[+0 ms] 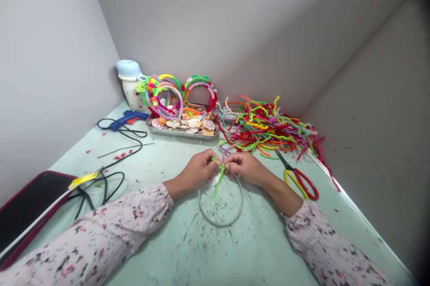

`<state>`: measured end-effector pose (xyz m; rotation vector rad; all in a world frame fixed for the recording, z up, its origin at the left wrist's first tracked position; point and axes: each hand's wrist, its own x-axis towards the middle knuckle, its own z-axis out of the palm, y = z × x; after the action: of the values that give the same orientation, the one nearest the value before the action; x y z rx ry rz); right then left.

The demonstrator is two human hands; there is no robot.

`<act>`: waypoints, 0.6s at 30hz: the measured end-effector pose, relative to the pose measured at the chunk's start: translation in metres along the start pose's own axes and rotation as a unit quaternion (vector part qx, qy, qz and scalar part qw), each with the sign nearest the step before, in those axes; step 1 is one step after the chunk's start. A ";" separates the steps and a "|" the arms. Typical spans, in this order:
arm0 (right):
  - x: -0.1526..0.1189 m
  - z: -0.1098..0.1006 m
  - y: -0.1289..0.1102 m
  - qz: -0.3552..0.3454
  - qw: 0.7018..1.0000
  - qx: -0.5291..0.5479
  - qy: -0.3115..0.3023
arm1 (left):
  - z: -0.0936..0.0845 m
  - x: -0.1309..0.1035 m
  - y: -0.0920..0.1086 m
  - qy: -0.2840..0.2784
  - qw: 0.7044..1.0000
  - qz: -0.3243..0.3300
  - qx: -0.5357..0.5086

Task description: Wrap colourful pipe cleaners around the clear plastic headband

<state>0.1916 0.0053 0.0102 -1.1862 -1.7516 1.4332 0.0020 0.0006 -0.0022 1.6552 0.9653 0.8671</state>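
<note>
A thin grey hoop (221, 225) lies at the middle of the table, its upper part reaching my fingers. My left hand (202, 166) pinches a bright green pipe cleaner (219, 182) from the left. From the right, my right hand (242, 166) is closed at the same spot, fingertips pressed together at the green knot and the hoop. One green end hangs down inside the hoop. Pink and purple fuzzy pieces (224, 151) show just beyond my fingertips.
Behind my hands stands a metal tray (181, 134) with shells and colourful fuzzy headbands (169, 98). A pipe cleaner pile (268, 127) and scissors (300, 183) are right; a blue glue gun (126, 119), black cable, cup (131, 84) and dark tablet (33, 196) are left.
</note>
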 end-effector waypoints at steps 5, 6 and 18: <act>0.000 0.003 0.003 -0.017 1.000 -0.018 0.017 | 0.000 0.000 0.002 -0.002 1.000 -0.003 0.005; -0.001 0.004 0.004 -0.021 0.999 -0.022 0.019 | -0.001 0.000 0.002 -0.002 1.000 -0.004 0.005; -0.003 0.012 0.008 -0.106 0.977 -0.167 0.086 | -0.002 0.003 -0.002 0.007 1.000 -0.009 0.003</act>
<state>0.1852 -0.0027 -0.0006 -1.2048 -1.9768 0.9097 0.0013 0.0045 -0.0030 1.6452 0.9920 0.8653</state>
